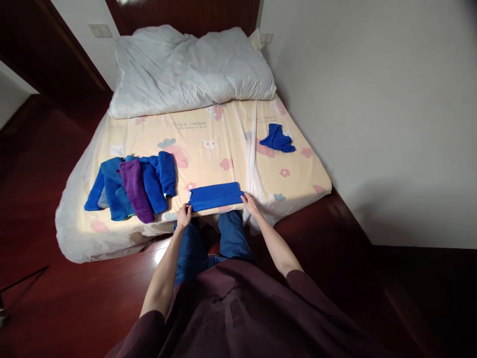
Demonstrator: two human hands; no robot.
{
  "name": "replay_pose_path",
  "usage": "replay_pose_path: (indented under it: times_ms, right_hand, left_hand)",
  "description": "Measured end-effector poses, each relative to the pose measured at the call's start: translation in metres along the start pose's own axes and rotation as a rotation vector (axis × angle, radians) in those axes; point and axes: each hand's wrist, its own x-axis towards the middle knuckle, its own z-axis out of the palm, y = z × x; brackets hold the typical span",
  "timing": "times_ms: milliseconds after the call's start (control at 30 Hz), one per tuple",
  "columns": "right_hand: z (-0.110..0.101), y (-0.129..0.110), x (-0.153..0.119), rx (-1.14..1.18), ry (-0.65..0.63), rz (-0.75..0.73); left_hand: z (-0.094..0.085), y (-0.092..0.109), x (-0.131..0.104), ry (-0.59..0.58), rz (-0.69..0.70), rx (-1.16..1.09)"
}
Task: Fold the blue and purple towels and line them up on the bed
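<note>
A single head-worn camera is looking forward and steeply down from above the person's chest, facing the foot edge of the bed (208, 149). It is sitting fairly near that edge (the person's forearms and legs are filling the lower middle), while the pillow end, wall and dark floor (55, 298) are spreading around the frame.

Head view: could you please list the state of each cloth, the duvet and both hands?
Blue towel: folded flat at bed edge.
Left hand: grips its left end.
Right hand: grips its right end.
Towel pile: loose, overlapping.
Small blue cloth: crumpled.
Duvet: bunched.
</note>
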Motion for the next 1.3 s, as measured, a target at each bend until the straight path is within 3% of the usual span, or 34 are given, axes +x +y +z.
replay_pose_path:
  times_ms: [400,667,967,1200,1300]
  right_hand:
    - [-0.007,-0.002,-0.001,-0.001,-0.068,0.031]
    - [-0.009,-0.001,-0.006,0.120,-0.062,0.000]
    - [-0.007,0.005,-0.007,0.096,-0.055,-0.002]
    - [-0.002,0.001,-0.014,0.015,0.032,0.006]
    - [-0.003,-0.006,-0.019,-0.056,0.077,-0.026]
  left_hand:
    - [-0.001,-0.007,-0.004,0.024,0.040,-0.016]
    - [0.001,-0.011,-0.003,0.019,0.067,-0.017]
    - [0.000,-0.011,-0.009,0.020,0.096,0.011]
    - [0.001,-0.003,-0.011,0.045,0.091,0.005]
    - [0.000,0.003,-0.016,0.113,0.109,0.003]
